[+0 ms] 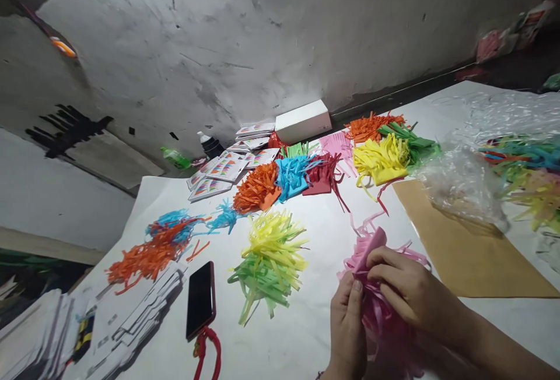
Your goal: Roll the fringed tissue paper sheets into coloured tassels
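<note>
Beside the brown sheet (472, 257), pink fringed paper (375, 304) is pinched by left hand (350, 322) and right hand (406, 284); its band (370, 248) is best held taut.

Pink on the fringed paper (368, 249) between four and five o'clock; tan on the flat sheet (464, 254) between three and four. Pale yellow above light green on the loose bundle (270, 254) at six. Black, edged dark red, on the phone (200, 301) at seven. Orange with some blue on the strip heap (146, 259) at eight. Mottled grey on the wall (271, 42) at twelve.
</note>
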The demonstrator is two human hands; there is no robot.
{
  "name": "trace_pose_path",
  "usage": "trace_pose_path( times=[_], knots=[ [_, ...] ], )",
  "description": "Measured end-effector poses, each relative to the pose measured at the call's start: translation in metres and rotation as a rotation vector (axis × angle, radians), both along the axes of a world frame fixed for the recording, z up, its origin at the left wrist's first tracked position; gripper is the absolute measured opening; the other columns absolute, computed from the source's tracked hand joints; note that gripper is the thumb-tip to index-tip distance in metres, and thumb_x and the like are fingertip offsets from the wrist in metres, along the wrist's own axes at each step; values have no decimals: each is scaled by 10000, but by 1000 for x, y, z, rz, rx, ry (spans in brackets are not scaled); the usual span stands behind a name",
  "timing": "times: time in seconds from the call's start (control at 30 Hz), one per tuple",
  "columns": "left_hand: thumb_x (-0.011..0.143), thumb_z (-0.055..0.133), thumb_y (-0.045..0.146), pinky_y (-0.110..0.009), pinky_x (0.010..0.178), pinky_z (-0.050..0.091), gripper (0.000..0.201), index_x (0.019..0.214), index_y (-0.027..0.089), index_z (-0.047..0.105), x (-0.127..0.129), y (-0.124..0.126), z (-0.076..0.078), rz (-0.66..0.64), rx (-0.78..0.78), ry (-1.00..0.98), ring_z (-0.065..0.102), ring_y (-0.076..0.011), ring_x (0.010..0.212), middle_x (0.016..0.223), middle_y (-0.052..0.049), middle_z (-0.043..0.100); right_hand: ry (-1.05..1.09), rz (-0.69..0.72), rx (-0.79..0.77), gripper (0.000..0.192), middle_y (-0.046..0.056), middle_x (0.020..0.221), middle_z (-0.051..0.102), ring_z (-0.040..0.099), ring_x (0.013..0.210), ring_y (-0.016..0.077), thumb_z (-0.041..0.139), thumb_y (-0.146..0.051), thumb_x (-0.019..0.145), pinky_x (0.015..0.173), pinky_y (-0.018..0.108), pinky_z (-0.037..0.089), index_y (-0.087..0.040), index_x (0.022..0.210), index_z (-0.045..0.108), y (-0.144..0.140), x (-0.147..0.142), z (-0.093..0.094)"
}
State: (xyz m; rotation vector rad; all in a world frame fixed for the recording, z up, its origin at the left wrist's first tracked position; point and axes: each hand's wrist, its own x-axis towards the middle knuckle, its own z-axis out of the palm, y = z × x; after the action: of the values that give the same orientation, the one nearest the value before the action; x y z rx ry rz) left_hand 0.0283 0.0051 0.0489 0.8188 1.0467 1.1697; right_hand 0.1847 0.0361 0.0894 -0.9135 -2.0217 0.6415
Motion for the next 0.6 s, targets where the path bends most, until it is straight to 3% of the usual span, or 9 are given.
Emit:
trace_pose_path(
  times=[0.13, 0.33, 0.6],
  knots=[
    [935, 647, 475, -421, 1087, 449, 379, 1167, 198, 760, 0, -1, 1, -8, 45, 45, 621, -302, 1198, 1230, -128, 725, -102, -38, 34, 213, 84, 1014, 659, 658, 914, 194, 469, -135, 985, 813, 321, 585, -185, 960, 675, -3, -1, 0],
    [865, 697, 577, -461, 1145, 404, 504, 1170, 182, 769, -2, -4, -11, 54, -42, 96, 579, -347, 1287, 1296, -153, 707, -191, -104, 140, 226, 97, 1005, 664, 637, 922, 228, 476, -161, 1009, 822, 394, 576, -165, 1023, 702, -8, -5, -8],
    [871, 691, 570, -452, 1139, 413, 495, 1183, 192, 766, -6, -7, -18, 72, -31, 178, 567, -353, 1305, 1329, -151, 694, -134, -103, 60, 252, 56, 930, 654, 616, 892, 203, 474, -122, 1002, 861, 393, 528, -198, 924, 701, -5, -6, -6]
  ],
)
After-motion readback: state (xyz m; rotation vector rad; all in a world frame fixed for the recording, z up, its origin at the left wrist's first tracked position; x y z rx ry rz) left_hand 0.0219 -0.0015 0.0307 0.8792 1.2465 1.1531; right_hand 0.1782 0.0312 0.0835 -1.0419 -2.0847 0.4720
